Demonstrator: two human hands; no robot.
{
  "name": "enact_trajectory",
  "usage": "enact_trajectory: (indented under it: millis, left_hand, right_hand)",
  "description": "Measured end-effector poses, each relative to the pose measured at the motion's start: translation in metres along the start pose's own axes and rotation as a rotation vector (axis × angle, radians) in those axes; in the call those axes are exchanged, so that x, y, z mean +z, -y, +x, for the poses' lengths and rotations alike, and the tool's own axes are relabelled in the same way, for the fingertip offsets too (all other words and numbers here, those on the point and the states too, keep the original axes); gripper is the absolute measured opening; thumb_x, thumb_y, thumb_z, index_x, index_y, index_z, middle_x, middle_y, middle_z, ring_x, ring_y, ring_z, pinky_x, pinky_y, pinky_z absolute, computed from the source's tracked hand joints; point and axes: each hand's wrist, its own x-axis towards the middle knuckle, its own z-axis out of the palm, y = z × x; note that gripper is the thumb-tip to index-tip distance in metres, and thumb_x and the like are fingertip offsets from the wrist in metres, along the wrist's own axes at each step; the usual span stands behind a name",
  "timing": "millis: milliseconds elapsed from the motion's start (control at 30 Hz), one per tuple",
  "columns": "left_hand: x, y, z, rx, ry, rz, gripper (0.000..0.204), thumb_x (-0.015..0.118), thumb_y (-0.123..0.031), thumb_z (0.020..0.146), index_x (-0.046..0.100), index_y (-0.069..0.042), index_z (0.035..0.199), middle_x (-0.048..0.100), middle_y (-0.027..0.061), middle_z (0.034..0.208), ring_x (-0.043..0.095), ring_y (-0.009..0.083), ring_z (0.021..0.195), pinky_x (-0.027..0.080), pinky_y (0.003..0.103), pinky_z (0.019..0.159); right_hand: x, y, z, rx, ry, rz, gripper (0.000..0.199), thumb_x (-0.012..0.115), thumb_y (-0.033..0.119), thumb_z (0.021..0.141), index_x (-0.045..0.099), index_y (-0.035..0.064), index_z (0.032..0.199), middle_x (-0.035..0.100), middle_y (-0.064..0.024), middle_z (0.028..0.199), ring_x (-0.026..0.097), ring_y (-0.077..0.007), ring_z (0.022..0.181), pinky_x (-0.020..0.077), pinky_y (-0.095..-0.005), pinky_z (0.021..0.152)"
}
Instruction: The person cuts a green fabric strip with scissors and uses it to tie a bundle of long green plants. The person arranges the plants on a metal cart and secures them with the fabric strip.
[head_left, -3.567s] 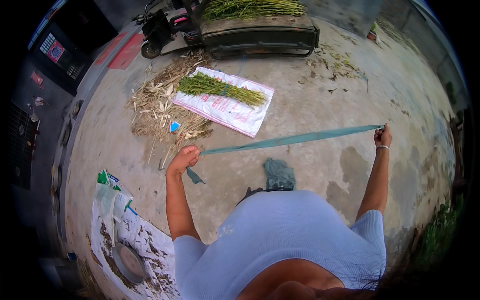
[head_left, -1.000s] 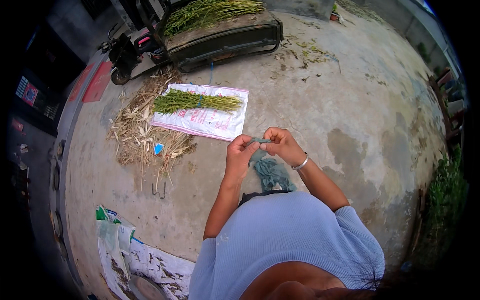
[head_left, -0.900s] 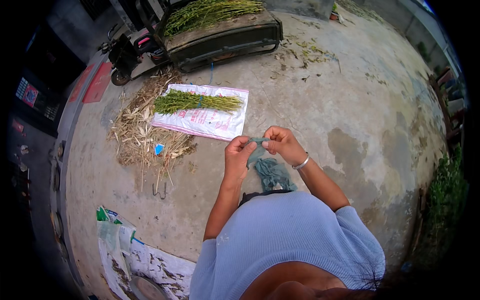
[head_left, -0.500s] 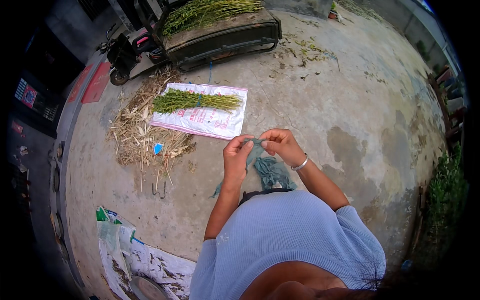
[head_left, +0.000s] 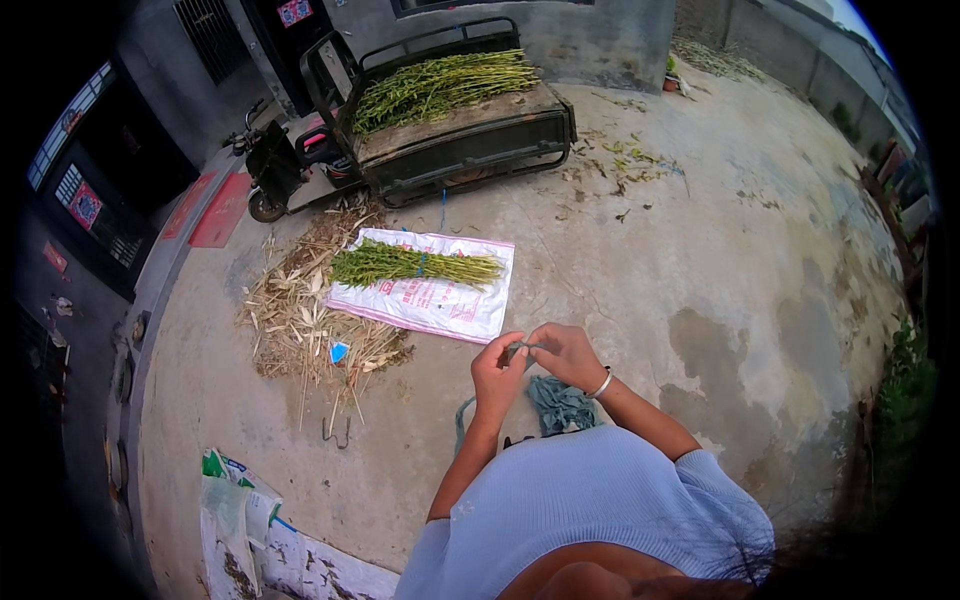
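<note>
Close together in front of my body, my left hand [head_left: 497, 373] and my right hand [head_left: 568, 357] pinch a thin strip of grey-green cloth [head_left: 534, 347] between thumbs and fingers. A bracelet circles my right wrist. Below the hands, more of the crumpled grey-green cloth [head_left: 562, 405] hangs or lies near my lap, and part of it trails beside my left forearm. Ahead and to the left, a bundle of green stalks [head_left: 450, 268], tied with a blue band, rests on a flattened white sack [head_left: 482, 316].
A three-wheeled cargo cart [head_left: 470, 165] at the back carries loose green stalks [head_left: 440, 85]. Dry husks [head_left: 285, 335] and a bent metal hook [head_left: 336, 434] lie on the concrete at left. White sheeting [head_left: 320, 565] with dark scraps spreads at lower left.
The view has tilted up, showing more of the cart and wall. My hands have drawn closer together, and the cloth between them is bunched narrower.
</note>
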Motion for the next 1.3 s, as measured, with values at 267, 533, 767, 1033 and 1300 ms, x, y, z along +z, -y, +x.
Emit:
enact_trajectory:
  millis: [267,533,767,1033,1300]
  left_hand:
    - [0.000,0.006,0.004,0.169,-0.014,0.192,0.016,0.060,0.002,0.076,0.062,0.000,0.092,0.058,-0.0005,0.073,0.049,0.0028,0.064,0.040,0.017,0.057]
    - [-0.001,0.003,0.005,0.070,0.086,0.165,0.008,0.058,0.000,0.078,0.060,-0.001,0.086,0.055,-0.0029,0.070,0.045,0.0019,0.061,0.037,0.017,0.053]
    - [0.028,-0.005,0.021,-0.005,0.074,0.208,0.005,0.059,-0.003,0.076,0.058,-0.002,0.080,0.053,-0.0011,0.063,0.045,0.0042,0.056,0.038,0.021,0.051]
    - [0.096,0.008,0.043,-0.069,0.088,0.020,0.005,0.053,0.001,0.080,0.056,-0.001,0.083,0.055,-0.0003,0.069,0.047,0.0027,0.058,0.037,0.018,0.051]
    - [0.152,0.000,0.097,-0.304,0.210,-0.281,0.005,0.052,0.000,0.083,0.055,-0.001,0.085,0.058,0.0025,0.074,0.053,0.0057,0.061,0.042,0.018,0.055]
  right_hand:
    - [-0.003,0.004,-0.003,-0.073,-0.004,-0.122,0.006,0.061,0.004,0.075,0.058,-0.0011,0.078,0.058,-0.0088,0.065,0.052,-0.0125,0.054,0.0416,-0.0256,0.050]
    - [-0.004,0.013,-0.004,-0.380,-0.042,-0.424,0.008,0.058,0.003,0.075,0.054,0.0029,0.082,0.056,-0.0137,0.073,0.056,-0.0315,0.063,0.0443,-0.0360,0.055]
    - [-0.028,0.003,-0.001,-0.309,-0.080,-0.378,0.008,0.056,0.003,0.075,0.052,0.0035,0.082,0.056,-0.0137,0.074,0.056,-0.0322,0.064,0.0436,-0.0370,0.055]
    - [-0.089,-0.013,0.010,-0.474,-0.145,-0.445,0.011,0.056,0.002,0.073,0.050,0.0040,0.082,0.053,-0.0123,0.072,0.054,-0.0300,0.062,0.0420,-0.0349,0.051]
    - [-0.146,-0.052,0.029,-0.066,-0.145,0.163,0.023,0.063,0.008,0.077,0.055,0.0044,0.098,0.056,-0.0020,0.078,0.052,-0.0101,0.063,0.0432,-0.0262,0.057]
